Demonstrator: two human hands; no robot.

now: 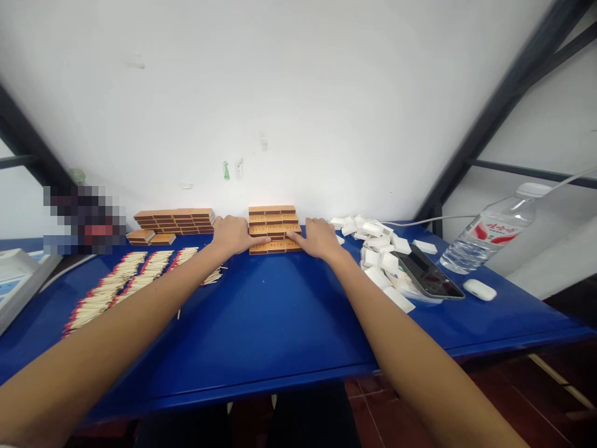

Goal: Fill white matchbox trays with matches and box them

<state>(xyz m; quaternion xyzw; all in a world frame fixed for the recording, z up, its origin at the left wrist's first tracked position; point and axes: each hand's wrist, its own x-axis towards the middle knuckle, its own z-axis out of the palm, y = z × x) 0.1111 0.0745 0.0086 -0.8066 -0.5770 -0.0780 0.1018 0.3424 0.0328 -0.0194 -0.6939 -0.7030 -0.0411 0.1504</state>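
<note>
Before me on the blue table stands a stepped stack of orange-brown matchboxes (pixel 274 219), near the white wall. At its left side is my left hand (pixel 233 234), the thumb stretched across the lower front boxes. My right hand (pixel 319 238) mirrors it on the right, thumb tip touching the stack. Both thumbs are spread away from the other fingers, which are partly hidden from view. Left of my left hand runs a longer row of stacked matchboxes (pixel 175 221), with a few loose matchboxes (pixel 152 238) in front of it. Red-tipped matches (pixel 105 289) lie in rows on the left.
White box trays (pixel 377 244) lie heaped on the right, beside a phone (pixel 426 272). A white earbud case (pixel 480 290) and a tilted-looking water bottle (pixel 494 229) are farther right. Dark metal frame bars (pixel 494 124) flank the table (pixel 261 330). A cable runs along the back right.
</note>
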